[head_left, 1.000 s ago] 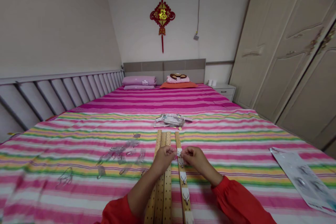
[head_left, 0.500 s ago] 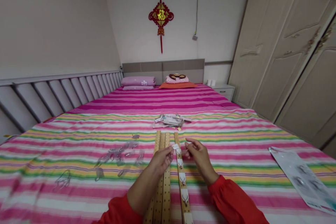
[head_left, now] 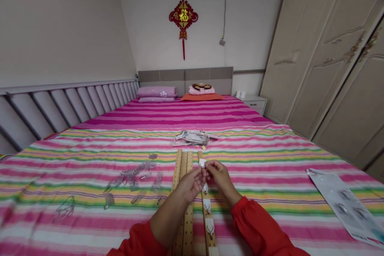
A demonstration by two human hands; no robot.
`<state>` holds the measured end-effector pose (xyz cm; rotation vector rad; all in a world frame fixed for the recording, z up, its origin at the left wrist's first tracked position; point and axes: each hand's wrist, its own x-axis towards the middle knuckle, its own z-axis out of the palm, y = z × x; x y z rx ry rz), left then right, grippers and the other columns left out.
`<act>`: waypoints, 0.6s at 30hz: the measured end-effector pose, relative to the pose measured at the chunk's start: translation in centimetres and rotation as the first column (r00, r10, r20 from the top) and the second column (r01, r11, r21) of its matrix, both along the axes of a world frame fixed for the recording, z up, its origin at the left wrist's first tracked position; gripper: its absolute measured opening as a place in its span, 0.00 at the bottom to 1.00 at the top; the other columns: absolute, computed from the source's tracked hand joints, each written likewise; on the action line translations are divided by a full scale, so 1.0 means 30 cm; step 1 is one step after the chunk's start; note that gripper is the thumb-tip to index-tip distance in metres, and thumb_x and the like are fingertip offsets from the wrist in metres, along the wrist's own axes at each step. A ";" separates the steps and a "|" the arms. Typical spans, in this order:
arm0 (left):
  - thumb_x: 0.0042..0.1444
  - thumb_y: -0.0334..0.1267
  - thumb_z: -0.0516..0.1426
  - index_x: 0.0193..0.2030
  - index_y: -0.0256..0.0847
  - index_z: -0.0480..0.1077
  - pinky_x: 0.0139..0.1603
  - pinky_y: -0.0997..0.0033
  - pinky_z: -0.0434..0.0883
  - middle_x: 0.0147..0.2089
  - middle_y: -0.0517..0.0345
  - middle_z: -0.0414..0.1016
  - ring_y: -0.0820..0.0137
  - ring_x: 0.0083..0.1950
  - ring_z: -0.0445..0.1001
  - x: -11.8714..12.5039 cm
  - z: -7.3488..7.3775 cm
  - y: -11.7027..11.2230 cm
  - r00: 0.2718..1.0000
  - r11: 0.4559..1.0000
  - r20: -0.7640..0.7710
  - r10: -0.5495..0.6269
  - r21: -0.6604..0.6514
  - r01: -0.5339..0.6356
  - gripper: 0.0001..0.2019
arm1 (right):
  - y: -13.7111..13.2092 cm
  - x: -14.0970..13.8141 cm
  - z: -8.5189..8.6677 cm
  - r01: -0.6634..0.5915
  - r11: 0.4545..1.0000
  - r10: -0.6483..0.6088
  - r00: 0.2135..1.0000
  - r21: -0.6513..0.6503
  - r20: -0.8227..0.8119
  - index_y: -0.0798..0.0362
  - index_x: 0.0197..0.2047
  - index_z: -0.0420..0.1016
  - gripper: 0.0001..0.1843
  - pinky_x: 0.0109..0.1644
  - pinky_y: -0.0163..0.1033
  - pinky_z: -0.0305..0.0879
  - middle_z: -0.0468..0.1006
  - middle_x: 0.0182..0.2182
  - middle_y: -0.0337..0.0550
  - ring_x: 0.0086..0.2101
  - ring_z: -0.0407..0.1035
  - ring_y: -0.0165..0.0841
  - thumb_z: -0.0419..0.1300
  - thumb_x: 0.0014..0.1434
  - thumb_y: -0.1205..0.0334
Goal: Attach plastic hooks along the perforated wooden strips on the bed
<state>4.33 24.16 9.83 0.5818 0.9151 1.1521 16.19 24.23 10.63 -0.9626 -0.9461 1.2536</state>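
A small white wall hook [head_left: 203, 163] is at the far end of a narrow wooden strip [head_left: 200, 155], pinched between the fingers of both hands. My left hand [head_left: 191, 185] comes at it from the left, palm partly turned up and fingertips closed at its lower edge. From the right, my right hand [head_left: 219, 174] closes thumb and forefinger on its side. I cannot tell whether the hook touches the wood. Nearer to me on the same strip sit several white hooks with metal prongs, such as one hook [head_left: 209, 227]. Left of it, wider perforated wooden strips [head_left: 188, 216] lie lengthwise.
Clear plastic pieces and loose hooks [head_left: 133, 178] lie scattered on the striped sheet [head_left: 96, 224] at left. Packaged items [head_left: 193, 138] rest beyond the strips. A white blister card [head_left: 342, 204] lies at right. A metal rail [head_left: 75, 94] runs along the left side.
My right hand has moved left to meet the left hand and now grips the white hook too. The hook has turned so its white face shows more.
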 end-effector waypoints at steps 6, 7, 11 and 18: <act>0.43 0.34 0.67 0.29 0.36 0.73 0.29 0.80 0.69 0.24 0.59 0.75 0.79 0.25 0.72 -0.031 0.049 0.096 0.978 0.999 -0.204 0.036 0.032 -0.030 0.08 | 0.093 0.034 -0.030 -0.027 0.998 0.030 0.998 -0.061 0.061 0.54 0.20 0.70 0.16 0.19 0.31 0.57 0.71 0.13 0.36 0.15 0.62 0.26 0.67 0.39 0.52; 0.42 0.33 0.67 0.28 0.35 0.73 0.30 0.80 0.69 0.23 0.59 0.74 0.79 0.24 0.71 -0.030 0.049 0.118 0.972 0.998 -0.231 0.043 0.045 -0.034 0.08 | 0.109 0.036 -0.040 -0.036 0.997 0.042 0.997 -0.072 0.071 0.54 0.19 0.69 0.15 0.18 0.31 0.56 0.70 0.12 0.36 0.14 0.61 0.25 0.67 0.39 0.52; 0.38 0.29 0.67 0.24 0.34 0.72 0.27 0.78 0.68 0.19 0.61 0.72 0.78 0.22 0.70 -0.011 0.017 0.195 0.938 0.997 -0.342 0.060 0.065 -0.040 0.08 | 0.166 0.036 -0.085 -0.052 0.993 0.062 0.993 -0.103 0.100 0.54 0.16 0.67 0.15 0.16 0.30 0.54 0.67 0.09 0.34 0.12 0.58 0.24 0.65 0.40 0.54; 0.37 0.29 0.64 0.18 0.37 0.68 0.23 0.77 0.63 0.14 0.65 0.66 0.76 0.18 0.66 0.017 -0.078 0.276 0.863 0.990 -0.497 0.094 0.142 -0.026 0.08 | 0.242 0.026 -0.158 -0.042 0.992 0.057 0.990 -0.117 0.129 0.53 0.13 0.63 0.15 0.15 0.31 0.50 0.64 0.07 0.33 0.10 0.55 0.23 0.62 0.44 0.59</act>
